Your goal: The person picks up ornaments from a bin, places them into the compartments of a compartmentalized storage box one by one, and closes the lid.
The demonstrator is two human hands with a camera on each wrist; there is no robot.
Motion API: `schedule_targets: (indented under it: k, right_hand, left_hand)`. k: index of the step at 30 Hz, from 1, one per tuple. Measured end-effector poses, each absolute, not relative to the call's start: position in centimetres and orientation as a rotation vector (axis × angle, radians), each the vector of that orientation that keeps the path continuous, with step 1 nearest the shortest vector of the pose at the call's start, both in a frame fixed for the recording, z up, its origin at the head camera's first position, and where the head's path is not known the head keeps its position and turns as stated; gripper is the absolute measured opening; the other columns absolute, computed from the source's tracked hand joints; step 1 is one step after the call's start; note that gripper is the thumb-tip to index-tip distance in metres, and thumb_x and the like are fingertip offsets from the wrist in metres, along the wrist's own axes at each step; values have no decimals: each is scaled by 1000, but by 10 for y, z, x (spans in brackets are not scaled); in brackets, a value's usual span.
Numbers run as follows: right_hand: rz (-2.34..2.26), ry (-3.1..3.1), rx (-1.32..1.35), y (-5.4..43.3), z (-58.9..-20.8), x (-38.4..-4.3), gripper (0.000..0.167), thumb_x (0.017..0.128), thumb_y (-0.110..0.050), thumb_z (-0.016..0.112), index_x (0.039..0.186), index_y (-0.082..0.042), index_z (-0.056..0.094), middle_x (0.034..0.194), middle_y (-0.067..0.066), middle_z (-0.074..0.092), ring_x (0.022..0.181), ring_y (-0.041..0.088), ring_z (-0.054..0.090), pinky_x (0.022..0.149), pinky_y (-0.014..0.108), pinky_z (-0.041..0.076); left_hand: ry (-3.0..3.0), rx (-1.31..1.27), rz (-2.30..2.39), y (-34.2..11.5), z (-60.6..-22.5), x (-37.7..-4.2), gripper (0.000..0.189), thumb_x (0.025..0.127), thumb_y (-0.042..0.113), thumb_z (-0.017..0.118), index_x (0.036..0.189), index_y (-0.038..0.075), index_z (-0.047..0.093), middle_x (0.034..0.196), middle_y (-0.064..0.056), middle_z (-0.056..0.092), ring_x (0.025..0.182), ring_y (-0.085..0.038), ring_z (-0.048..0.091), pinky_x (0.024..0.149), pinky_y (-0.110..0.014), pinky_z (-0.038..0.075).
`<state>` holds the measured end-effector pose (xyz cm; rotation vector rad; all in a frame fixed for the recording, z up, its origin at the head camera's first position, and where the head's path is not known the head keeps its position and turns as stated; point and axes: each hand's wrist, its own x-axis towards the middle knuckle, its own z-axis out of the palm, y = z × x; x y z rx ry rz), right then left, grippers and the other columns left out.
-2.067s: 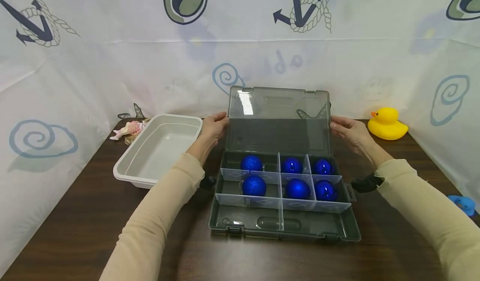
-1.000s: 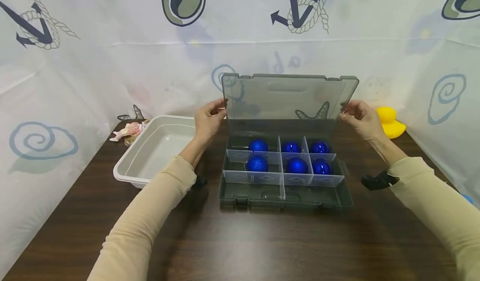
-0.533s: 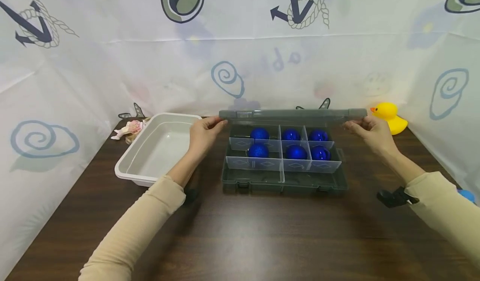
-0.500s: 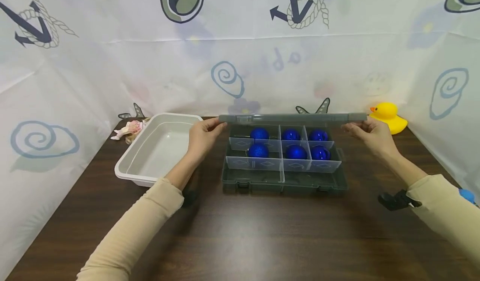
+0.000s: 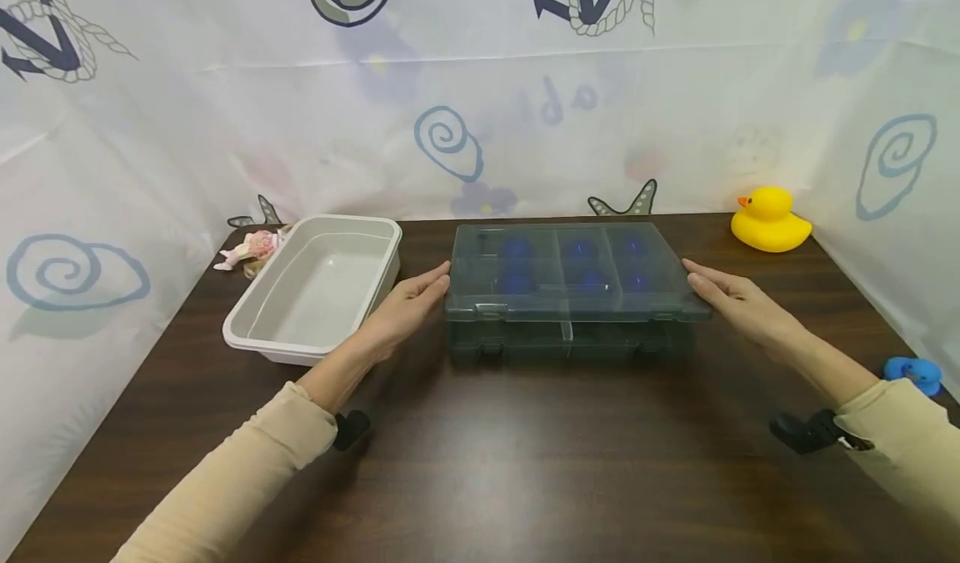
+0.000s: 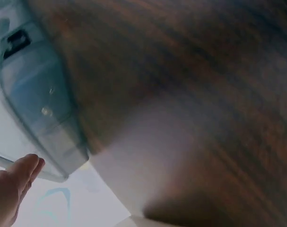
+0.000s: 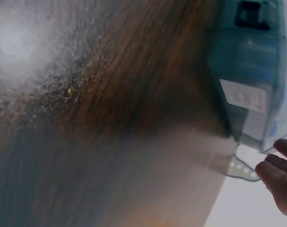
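A smoky see-through organizer box rests on the brown table, its lid tilted low over the base, with a narrow gap at the front. Through the lid, several blue balls show dimly in divided compartments. My left hand is at the lid's left side, its straight fingertips touching the edge. On the other side, my right hand has its fingers extended, tips at or very near the lid's right edge. Both wrist views are blurred; they show the lid by the left fingers and the box side.
An off-white tub stands left of the box, with a pink-dressed doll behind its left side. A yellow rubber duck sits at the back right. A small blue toy lies by the right edge. A printed cloth closes off the back.
The lid has swung forward and down from upright to nearly flat over the balls. Both hands have come down with it, and their fingers are straighter than in the earlier pinch.
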<state>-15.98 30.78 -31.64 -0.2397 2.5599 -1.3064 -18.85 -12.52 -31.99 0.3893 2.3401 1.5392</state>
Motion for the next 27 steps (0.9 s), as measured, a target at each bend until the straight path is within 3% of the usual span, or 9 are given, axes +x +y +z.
schedule_targets:
  k: [7, 13, 15, 17, 21, 27]
  right_hand:
    - [-1318, 2549, -282, 310, -336, -172, 63, 102, -33, 38, 151, -8, 8, 155, 22, 5, 140, 47, 7, 106, 65, 15]
    - [-1347, 2592, -300, 312, -341, -174, 64, 101, -32, 42, 151, -10, 10, 156, 18, 10, 140, 43, 13, 106, 59, 20]
    - [-1345, 2615, -304, 311, -342, -174, 63, 101, -31, 44, 151, -10, 12, 156, 17, 11, 140, 41, 16, 107, 51, 24]
    - [-1357, 2632, -311, 311, -344, -173, 63, 100, -30, 45, 151, -10, 13, 156, 16, 13, 140, 40, 17, 109, 35, 30]
    - [-1411, 2646, -332, 310, -347, -172, 62, 100, -29, 46, 150, -8, 17, 155, 16, 15, 139, 39, 18, 96, 6, 34]
    - [-1442, 2644, -347, 310, -350, -173, 61, 100, -28, 46, 150, -7, 19, 155, 17, 16, 138, 41, 23, 92, 2, 33]
  left_hand:
    - [2336, 375, 1428, -113, -330, -191, 79, 96, 40, 50, 151, 8, 4, 158, -6, 2, 145, -27, 9, 114, -46, 19]
    - [2422, 321, 1377, -103, -335, -192, 88, 91, 42, 60, 151, 13, 3, 158, -2, 3, 145, -21, 6, 114, -47, 21]
    - [2437, 303, 1375, -101, -336, -192, 89, 90, 40, 61, 151, 12, 3, 158, -2, 4, 145, -21, 6, 114, -47, 21]
    - [2438, 289, 1379, -100, -337, -192, 90, 90, 38, 63, 152, 12, 3, 158, -2, 3, 145, -21, 5, 114, -47, 22]
    - [2426, 256, 1393, -98, -339, -191, 91, 89, 37, 64, 152, 12, 2, 158, -1, 2, 145, -22, 5, 113, -47, 22]
    - [2429, 242, 1396, -97, -340, -189, 93, 89, 35, 65, 152, 11, 2, 159, -3, 2, 145, -24, 5, 113, -47, 23]
